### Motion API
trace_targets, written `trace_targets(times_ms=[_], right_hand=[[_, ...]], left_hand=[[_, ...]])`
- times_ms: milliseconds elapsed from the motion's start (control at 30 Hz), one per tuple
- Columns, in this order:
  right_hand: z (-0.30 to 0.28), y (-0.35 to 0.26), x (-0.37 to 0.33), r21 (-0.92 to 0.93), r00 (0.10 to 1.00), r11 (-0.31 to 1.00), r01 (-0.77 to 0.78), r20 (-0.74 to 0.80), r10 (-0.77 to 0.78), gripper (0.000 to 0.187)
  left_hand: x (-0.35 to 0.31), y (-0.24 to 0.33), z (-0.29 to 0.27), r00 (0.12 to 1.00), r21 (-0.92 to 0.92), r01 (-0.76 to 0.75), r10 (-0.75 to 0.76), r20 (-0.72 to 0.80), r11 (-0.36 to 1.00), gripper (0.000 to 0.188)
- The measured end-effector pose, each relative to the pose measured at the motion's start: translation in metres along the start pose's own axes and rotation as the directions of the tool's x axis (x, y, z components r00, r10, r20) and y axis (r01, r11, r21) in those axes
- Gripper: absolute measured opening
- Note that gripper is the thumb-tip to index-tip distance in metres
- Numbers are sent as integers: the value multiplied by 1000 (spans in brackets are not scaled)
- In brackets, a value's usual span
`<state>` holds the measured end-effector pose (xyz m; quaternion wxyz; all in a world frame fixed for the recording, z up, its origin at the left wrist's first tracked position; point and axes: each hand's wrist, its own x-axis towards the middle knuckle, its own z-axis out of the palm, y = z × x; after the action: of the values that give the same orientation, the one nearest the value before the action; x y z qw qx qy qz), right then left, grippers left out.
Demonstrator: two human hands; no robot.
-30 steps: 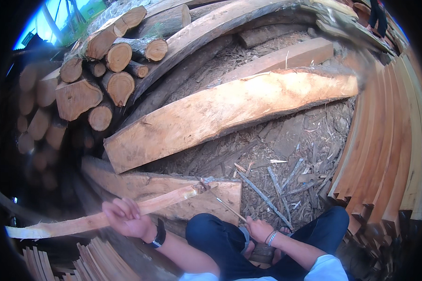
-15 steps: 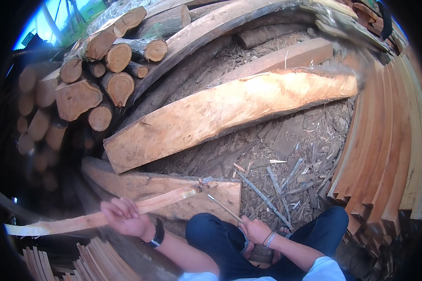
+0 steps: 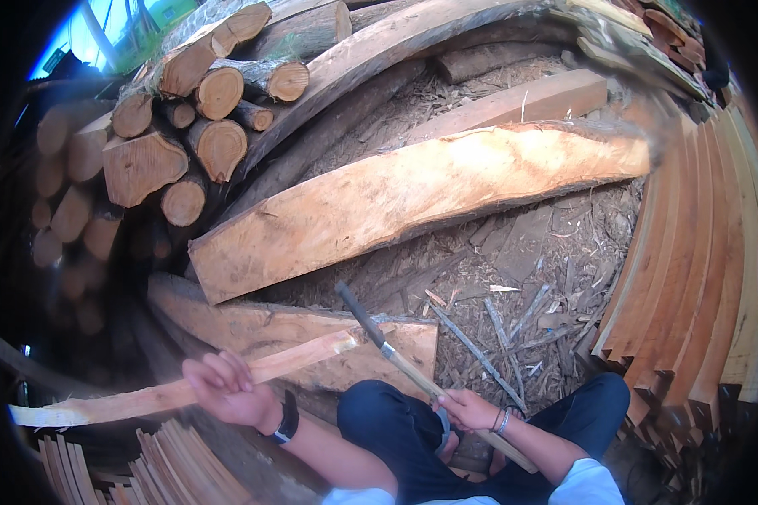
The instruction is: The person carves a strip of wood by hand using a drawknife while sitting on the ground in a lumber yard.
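Observation:
My left hand (image 3: 232, 387) is closed around a long, pale wooden strip (image 3: 303, 355), which slants from the lower left up toward the middle. The strip's far end lies over a short, thick slab (image 3: 227, 324). In my right hand (image 3: 472, 411), in front of my knees, is a long-handled chopping blade (image 3: 414, 373). Its wooden handle runs back past my wrist, and its narrow dark metal part points up and to the left. That metal part crosses the view just beyond the strip's far end; whether it touches the strip, I cannot tell.
A large curved slab (image 3: 413, 198) lies across the middle. Cut logs (image 3: 223, 147) are stacked at the far left. Stacked boards (image 3: 691, 252) stand at the right, with more thin boards (image 3: 185, 467) at the lower left. Sticks (image 3: 480, 358) and bark chips litter the ground.
The chopping blade has swung so its dark metal part shows past the strip and its handle end shows behind my right hand. My right hand shifted slightly right; my left keeps its grip.

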<state>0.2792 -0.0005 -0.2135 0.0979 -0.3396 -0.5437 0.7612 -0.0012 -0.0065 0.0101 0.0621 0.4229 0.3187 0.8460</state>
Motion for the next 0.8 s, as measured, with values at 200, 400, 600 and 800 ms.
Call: trace_targets(times_ms=[200, 400, 600, 800], right_hand=[[-1, 1, 3, 470, 969, 859, -202, 223, 106, 37], [-11, -14, 0, -142, 962, 978, 153, -203, -180, 33], [6, -21, -5, -672, 919, 740, 22, -278, -280, 22], [4, 17, 4, -821, 932, 569, -40, -237, -276, 20]], left_hand=[[5, 2, -17, 1000, -39, 15, -15, 3, 999, 36], [6, 4, -13, 1000, -39, 20, -20, -3, 999, 35], [4, 2, -11, 1000, -40, 15, -14, 19, 999, 35], [2, 0, -5, 1000, -36, 16, -16, 2, 999, 34]])
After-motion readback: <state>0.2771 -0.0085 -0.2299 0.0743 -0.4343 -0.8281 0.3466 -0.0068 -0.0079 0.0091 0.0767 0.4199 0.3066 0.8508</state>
